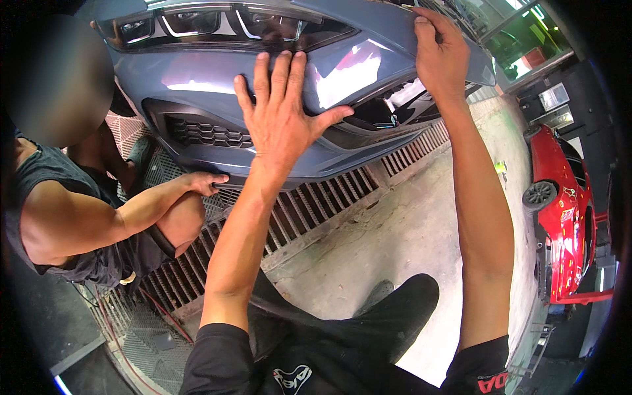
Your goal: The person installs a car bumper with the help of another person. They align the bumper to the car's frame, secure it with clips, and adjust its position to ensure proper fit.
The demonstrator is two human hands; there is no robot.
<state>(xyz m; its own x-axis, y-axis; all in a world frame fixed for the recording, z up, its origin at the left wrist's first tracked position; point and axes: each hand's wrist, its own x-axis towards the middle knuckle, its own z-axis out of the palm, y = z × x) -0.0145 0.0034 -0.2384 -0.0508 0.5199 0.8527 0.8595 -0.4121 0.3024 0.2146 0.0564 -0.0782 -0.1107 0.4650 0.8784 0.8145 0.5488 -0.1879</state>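
The front bumper (204, 76) of a grey-blue car spans the top of the head view, below a dark headlight (197, 23). My left hand (280, 115) lies flat on the painted bumper just under the headlight, fingers spread and thumb out to the right. Up at the right, my right hand (444, 56) has its fingers closed at the upper edge of the bumper, by the grille opening (388, 105). What lies under those fingertips is partly hidden. A honeycomb vent (207, 131) sits in the bumper left of my left wrist.
At the left a co-worker (72, 224) squats, one hand (209, 183) by the bumper's lower edge. A metal floor grating (316, 209) runs beneath the bumper. Red hoses (164, 309) lie at the lower left. A red car (563, 204) stands at the right beyond the concrete floor (342, 263).
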